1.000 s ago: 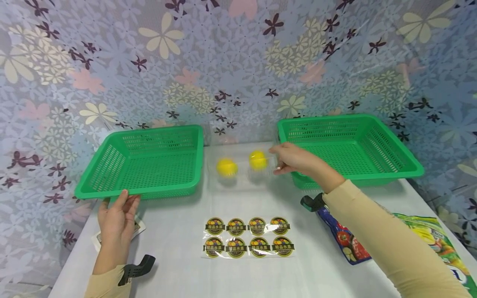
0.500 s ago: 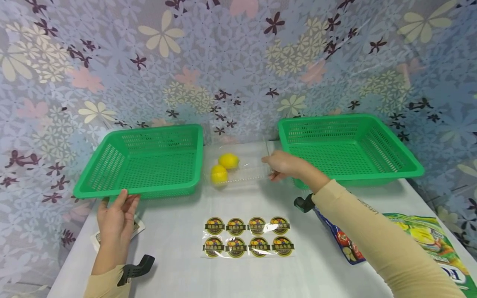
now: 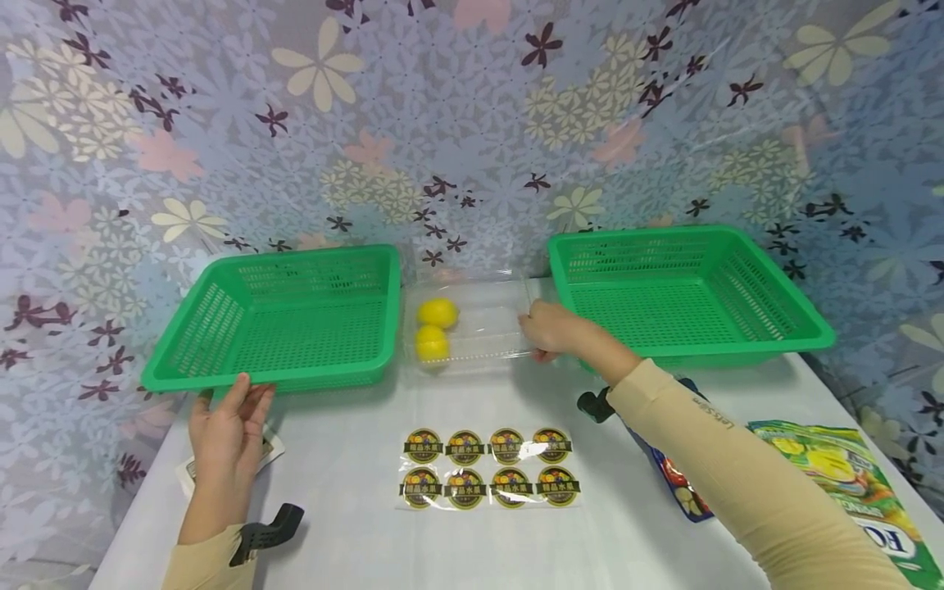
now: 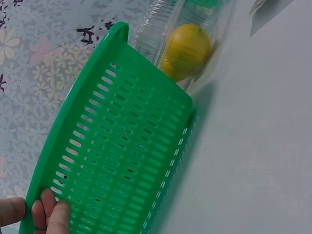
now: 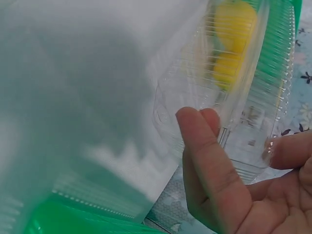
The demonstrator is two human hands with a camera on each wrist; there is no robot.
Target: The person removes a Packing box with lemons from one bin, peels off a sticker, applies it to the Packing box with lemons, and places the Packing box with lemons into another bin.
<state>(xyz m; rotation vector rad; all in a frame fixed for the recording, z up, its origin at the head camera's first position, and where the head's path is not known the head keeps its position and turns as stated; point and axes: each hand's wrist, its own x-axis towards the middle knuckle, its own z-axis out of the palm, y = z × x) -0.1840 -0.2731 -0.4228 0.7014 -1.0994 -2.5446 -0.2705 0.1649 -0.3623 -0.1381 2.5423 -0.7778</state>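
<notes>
On my feeds, I watch the table through the head view, facing forward and down, while both wrist views look in close from either side, sharing the clear container.

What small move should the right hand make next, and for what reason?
Probably the right hand should gently lower its end of the clear container. Both lemons lie together at the opposite end, nearest the left green basket, so the container may be tilted; I cannot tell whether it rests fully on the table.
</notes>
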